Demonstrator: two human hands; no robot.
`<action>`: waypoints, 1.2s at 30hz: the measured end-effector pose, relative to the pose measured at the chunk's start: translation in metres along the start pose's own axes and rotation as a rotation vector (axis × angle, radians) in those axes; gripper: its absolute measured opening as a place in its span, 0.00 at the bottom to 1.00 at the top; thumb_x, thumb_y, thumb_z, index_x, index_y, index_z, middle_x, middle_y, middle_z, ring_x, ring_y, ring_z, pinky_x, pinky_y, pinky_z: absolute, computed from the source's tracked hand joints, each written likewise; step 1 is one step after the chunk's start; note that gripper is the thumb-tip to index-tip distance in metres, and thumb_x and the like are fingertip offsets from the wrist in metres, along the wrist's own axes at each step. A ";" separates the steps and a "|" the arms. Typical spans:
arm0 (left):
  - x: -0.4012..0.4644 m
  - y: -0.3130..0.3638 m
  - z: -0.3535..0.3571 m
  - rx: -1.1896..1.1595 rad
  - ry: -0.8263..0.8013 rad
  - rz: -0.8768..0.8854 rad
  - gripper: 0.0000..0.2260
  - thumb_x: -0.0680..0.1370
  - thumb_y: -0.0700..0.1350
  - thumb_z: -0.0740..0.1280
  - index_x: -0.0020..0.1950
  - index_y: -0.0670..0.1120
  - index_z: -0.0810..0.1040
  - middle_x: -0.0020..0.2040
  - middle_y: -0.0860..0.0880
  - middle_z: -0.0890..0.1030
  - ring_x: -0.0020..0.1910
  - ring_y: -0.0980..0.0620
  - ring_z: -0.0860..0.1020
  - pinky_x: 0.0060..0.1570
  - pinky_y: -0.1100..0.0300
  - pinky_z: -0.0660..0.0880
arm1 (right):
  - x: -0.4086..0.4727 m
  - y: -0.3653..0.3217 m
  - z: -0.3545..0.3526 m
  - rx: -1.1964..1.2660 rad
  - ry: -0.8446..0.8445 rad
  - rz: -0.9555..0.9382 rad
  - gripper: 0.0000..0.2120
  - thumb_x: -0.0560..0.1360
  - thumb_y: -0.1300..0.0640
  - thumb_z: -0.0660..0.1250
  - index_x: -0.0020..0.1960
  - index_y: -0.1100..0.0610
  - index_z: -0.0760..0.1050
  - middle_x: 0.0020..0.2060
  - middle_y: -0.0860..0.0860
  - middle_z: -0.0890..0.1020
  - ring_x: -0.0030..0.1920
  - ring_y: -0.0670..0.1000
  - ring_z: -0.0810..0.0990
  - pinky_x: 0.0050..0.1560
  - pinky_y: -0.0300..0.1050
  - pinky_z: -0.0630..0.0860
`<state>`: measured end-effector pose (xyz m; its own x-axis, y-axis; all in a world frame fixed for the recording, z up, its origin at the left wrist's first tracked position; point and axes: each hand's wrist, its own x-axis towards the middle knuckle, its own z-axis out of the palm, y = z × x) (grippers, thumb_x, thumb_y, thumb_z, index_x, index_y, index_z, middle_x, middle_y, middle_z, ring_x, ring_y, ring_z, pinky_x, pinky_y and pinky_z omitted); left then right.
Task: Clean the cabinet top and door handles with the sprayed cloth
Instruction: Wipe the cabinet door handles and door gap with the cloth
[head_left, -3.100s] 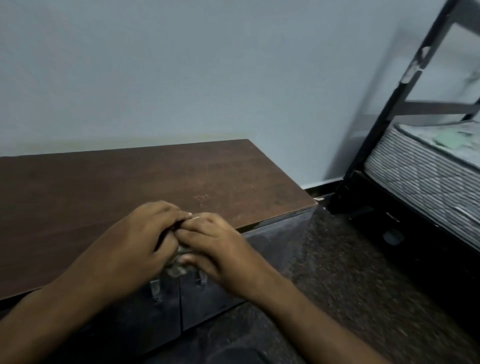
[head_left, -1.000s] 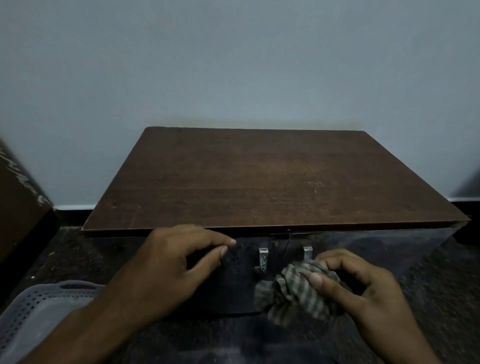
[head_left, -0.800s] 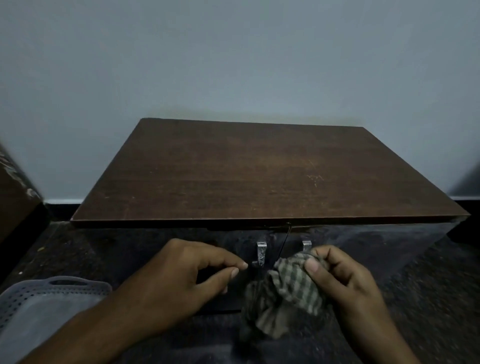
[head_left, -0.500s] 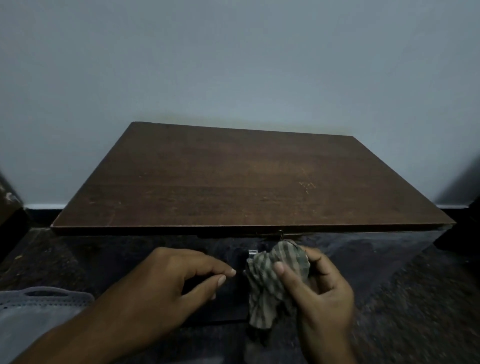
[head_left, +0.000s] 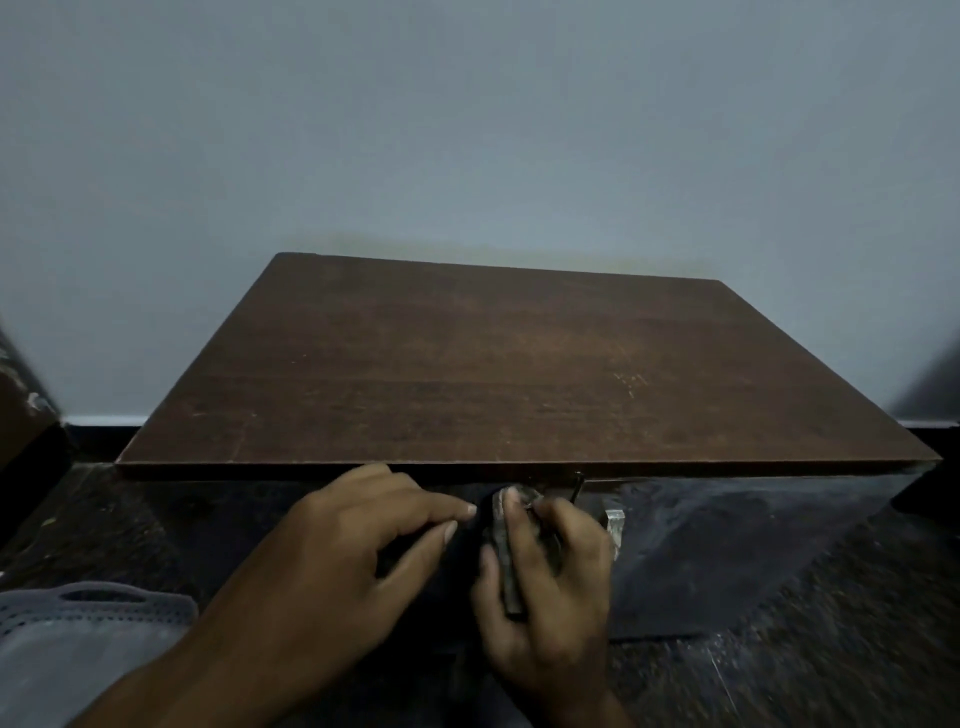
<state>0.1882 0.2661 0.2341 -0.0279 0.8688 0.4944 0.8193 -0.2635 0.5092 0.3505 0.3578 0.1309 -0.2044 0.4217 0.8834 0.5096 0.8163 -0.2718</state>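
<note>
Dark wooden cabinet top (head_left: 519, 374), crumpled cloth (head_left: 506, 551) below.

hands (head_left: 343, 551): two, bare | forearms: bare, no sleeves | jewellery: none seen

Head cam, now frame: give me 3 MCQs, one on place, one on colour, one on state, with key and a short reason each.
1. Where is the cloth?
A. spread on the cabinet top
B. in the right hand, at the cabinet's front
C. in the basket

2. What colour is the cabinet top?
A. white
B. dark brown
C. green

3. What is the left hand doing?
A. gripping the cloth
B. lying flat on the cabinet top
C. holding nothing, fingers loosely bent, before the left door

Key: 1 B, the right hand curls round the cloth just below the top's front edge, beside the bare metal handle. 2 B, the wood grain is dark brown. 3 C, nothing shows in its fingers.
</note>
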 end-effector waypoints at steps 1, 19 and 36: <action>0.000 -0.002 0.001 0.001 -0.017 -0.008 0.11 0.78 0.53 0.66 0.56 0.56 0.84 0.45 0.62 0.81 0.46 0.62 0.79 0.45 0.64 0.75 | -0.004 0.001 0.002 -0.023 -0.044 -0.018 0.24 0.72 0.61 0.75 0.65 0.66 0.76 0.52 0.66 0.79 0.50 0.64 0.79 0.54 0.54 0.77; -0.001 -0.007 0.033 0.034 -0.161 -0.053 0.21 0.78 0.57 0.59 0.68 0.52 0.78 0.57 0.61 0.79 0.56 0.65 0.76 0.57 0.66 0.74 | 0.007 0.003 -0.022 0.179 -0.072 0.108 0.19 0.71 0.73 0.65 0.61 0.65 0.79 0.56 0.56 0.80 0.55 0.54 0.78 0.61 0.44 0.72; 0.002 0.000 0.026 0.094 -0.155 -0.076 0.17 0.76 0.51 0.64 0.63 0.49 0.82 0.54 0.57 0.83 0.53 0.62 0.78 0.56 0.72 0.71 | 0.012 0.008 -0.025 0.201 -0.081 0.126 0.19 0.70 0.74 0.72 0.59 0.63 0.81 0.53 0.56 0.80 0.52 0.55 0.79 0.56 0.43 0.75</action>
<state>0.2028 0.2783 0.2167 -0.0089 0.9407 0.3391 0.8685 -0.1608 0.4688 0.3733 0.3596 0.1493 -0.2200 0.5491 0.8063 0.3606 0.8138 -0.4558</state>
